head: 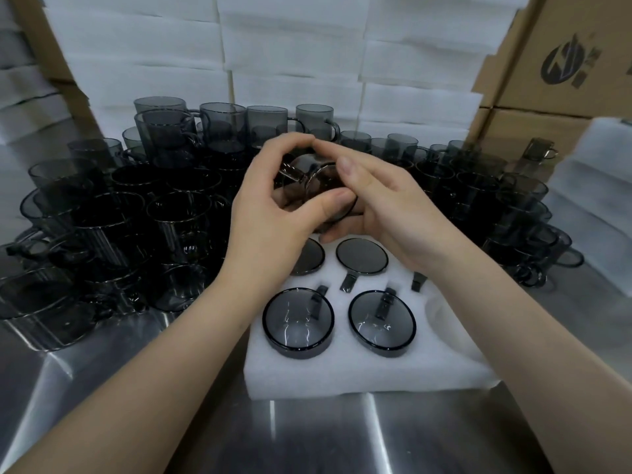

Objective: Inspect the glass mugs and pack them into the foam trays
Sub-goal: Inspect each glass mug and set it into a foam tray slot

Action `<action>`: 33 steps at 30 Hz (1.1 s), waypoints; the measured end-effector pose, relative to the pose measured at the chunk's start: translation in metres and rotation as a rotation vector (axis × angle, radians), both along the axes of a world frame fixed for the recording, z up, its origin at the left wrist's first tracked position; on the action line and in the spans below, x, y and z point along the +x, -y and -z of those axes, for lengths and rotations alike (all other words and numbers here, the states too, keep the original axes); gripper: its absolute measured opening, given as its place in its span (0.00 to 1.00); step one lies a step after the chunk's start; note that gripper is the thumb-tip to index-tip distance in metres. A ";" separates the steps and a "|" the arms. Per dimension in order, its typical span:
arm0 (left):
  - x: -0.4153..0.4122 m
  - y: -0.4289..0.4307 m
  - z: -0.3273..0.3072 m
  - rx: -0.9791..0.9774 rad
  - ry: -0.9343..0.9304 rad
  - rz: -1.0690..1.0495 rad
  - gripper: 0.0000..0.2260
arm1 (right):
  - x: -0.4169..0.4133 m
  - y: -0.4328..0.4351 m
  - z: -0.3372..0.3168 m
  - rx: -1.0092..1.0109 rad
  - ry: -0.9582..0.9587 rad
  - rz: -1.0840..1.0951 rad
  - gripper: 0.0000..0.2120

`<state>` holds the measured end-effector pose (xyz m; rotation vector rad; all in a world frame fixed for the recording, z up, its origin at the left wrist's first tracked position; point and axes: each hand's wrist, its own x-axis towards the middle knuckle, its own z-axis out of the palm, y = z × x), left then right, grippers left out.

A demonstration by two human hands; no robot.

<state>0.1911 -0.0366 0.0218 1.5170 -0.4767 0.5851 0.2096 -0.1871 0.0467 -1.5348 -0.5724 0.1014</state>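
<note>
Both hands hold one smoky grey glass mug (pixel 316 186) above the far end of a white foam tray (pixel 362 371). My left hand (pixel 273 213) grips it from the left, thumb on the near side, fingers curled over the top. My right hand (pixel 383 206) grips it from the right, fingers underneath. The mug lies tilted with its handle up and left. Several mugs sit in the tray's holes: two near ones (pixel 298 320) (pixel 382 323) and two far ones (pixel 361 256) (pixel 309 256), the leftmost partly hidden by my left hand.
Many loose grey mugs crowd the steel table on the left (pixel 113 227), behind, and on the right (pixel 506 206). Stacks of white foam (pixel 294 46) stand at the back and at the right (pixel 595 206). Cardboard boxes (pixel 561 63) rise at the right rear.
</note>
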 end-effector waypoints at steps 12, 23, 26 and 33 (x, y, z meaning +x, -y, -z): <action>0.004 0.001 0.003 0.183 -0.135 -0.008 0.25 | 0.002 0.003 0.005 -0.177 0.267 0.211 0.20; 0.006 -0.002 0.005 0.138 -0.109 0.002 0.26 | 0.003 0.006 0.000 -0.009 0.054 0.135 0.13; 0.008 -0.005 0.006 0.085 -0.124 0.022 0.26 | 0.007 0.017 -0.003 -0.010 -0.091 -0.108 0.15; 0.009 -0.005 0.008 0.109 -0.157 0.015 0.26 | 0.011 0.020 0.000 -0.062 -0.035 -0.116 0.19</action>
